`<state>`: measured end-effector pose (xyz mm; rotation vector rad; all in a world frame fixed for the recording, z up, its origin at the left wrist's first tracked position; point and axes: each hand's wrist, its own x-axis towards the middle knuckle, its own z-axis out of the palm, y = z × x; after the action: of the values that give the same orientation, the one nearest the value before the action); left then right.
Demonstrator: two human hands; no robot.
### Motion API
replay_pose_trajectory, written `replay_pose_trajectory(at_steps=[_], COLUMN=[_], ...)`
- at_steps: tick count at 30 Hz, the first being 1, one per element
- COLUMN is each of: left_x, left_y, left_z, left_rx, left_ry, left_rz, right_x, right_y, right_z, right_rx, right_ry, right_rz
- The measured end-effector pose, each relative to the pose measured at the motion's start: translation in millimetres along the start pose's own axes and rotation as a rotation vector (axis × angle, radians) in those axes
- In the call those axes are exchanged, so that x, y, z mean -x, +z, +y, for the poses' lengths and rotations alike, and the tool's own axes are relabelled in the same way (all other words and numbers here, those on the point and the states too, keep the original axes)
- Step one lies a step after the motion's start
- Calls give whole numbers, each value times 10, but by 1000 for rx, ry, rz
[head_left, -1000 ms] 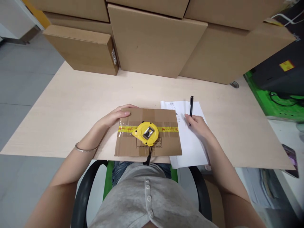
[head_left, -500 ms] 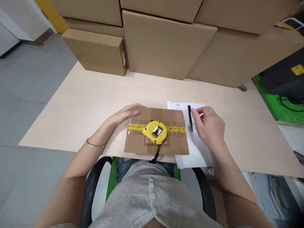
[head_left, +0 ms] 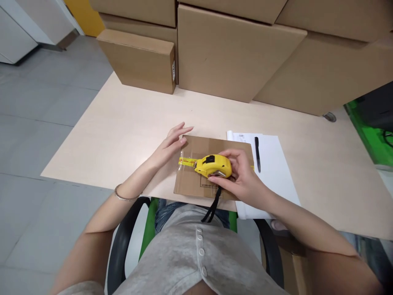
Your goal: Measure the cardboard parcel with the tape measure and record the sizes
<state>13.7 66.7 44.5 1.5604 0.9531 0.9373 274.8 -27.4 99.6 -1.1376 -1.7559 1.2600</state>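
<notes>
A yellow tape measure with a black wrist strap is gripped by my right hand, thumb at the near side and fingers at the far side. It is tilted up on edge over a small flat cardboard box. Yellow printed packing tape runs across the box top. At the box's far left corner is my left hand, fingers stretched out, thumb by the box edge. Right of the box, a black pen lies on white paper sheets.
Large cardboard boxes are stacked along the back of the table. A smaller closed carton stands at the back left. A green object with dark equipment is at the far right. Chair armrests flank my body.
My right hand has moved left from beside the pen and taken hold of the tape measure, tipping it up from lying flat. My left fingers have lifted and spread. The view has shifted.
</notes>
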Motion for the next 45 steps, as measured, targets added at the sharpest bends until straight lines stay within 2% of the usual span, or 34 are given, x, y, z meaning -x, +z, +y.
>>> replay_pose_trajectory(at_steps=[2, 5, 8, 10, 12, 15, 19, 22, 25, 29, 32, 36, 40, 45], left_x=[39, 72, 109, 139, 159, 154, 117, 110, 123, 148, 156, 147, 140, 132], left_y=[22, 31, 17, 0, -25, -79, -159, -188, -181, -151, -136, -136, -151, -161], left_z=[-95, -185, -198, -200, -219, -269, -267, -233, -223, -202, -167, -171, -214, -255], left_rx=[50, 145, 249, 322, 351, 275, 195, 163, 182, 195, 195, 210, 174, 158], left_ry=[-2, -18, -8, -20, -33, 40, 119, 106, 70, 47, 28, 39, 29, 11], left_rz=[-52, -109, -109, -137, -183, -265, -388, -397, -377, -323, -294, -280, -262, -249], right_x=[-76, -275, -497, -602, -653, -647, -560, -425, -160, 344, 624, 675, 561, 529], right_y=[-5, -33, -15, 33, 82, 96, -57, -322, -703, -1218, -1441, -1496, -1441, -1383], right_z=[-39, -166, -284, -314, -311, -292, -299, -287, -191, 54, 203, 266, 261, 171], right_rx=[4, 144, 293, 327, 336, 364, 408, 464, 495, 490, 487, 459, 454, 505], right_ry=[-67, -222, -387, -412, -372, -306, -237, -210, -140, 42, 129, 157, 139, 152], right_rz=[2, -58, -158, -206, -229, -225, -216, -212, -177, 7, 93, 100, 83, 120])
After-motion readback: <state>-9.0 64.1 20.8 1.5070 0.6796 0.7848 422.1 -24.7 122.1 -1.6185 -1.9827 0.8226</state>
